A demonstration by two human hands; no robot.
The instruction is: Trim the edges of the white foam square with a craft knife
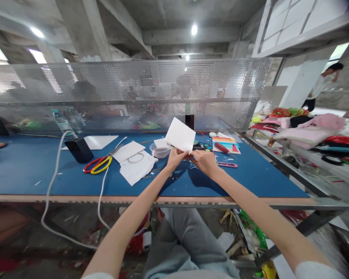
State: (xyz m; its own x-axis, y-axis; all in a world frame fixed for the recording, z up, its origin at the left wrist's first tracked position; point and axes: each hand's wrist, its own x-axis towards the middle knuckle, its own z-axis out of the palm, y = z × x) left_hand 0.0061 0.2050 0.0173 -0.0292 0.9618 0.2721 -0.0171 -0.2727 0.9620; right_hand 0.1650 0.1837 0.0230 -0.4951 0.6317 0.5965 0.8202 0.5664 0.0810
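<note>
A white sheet of paper (pixel 180 133) stands tilted above the blue table, its lower corner between my two hands. My left hand (pixel 175 158) is closed, its fingers pinching the sheet near that corner. From the other side, my right hand (pixel 205 161) is closed on the same corner, fingertips close to those of the left. Behind the left hand sits a small clear bowl (pixel 160 152) with something greyish in it. A pink utility knife (pixel 227 165) lies just right of my right hand, and a red-handled tool (pixel 222 148) rests beyond it.
Red-and-yellow scissors (pixel 100 163), paper pieces (pixel 133 174) and a black box (pixel 79 150) lie to the left. A white cable (pixel 50 182) hangs over the front edge. A perforated metal screen (pixel 119 89) closes the back. At far right, a person (pixel 320 87) stands beyond heaped fabrics (pixel 311 131).
</note>
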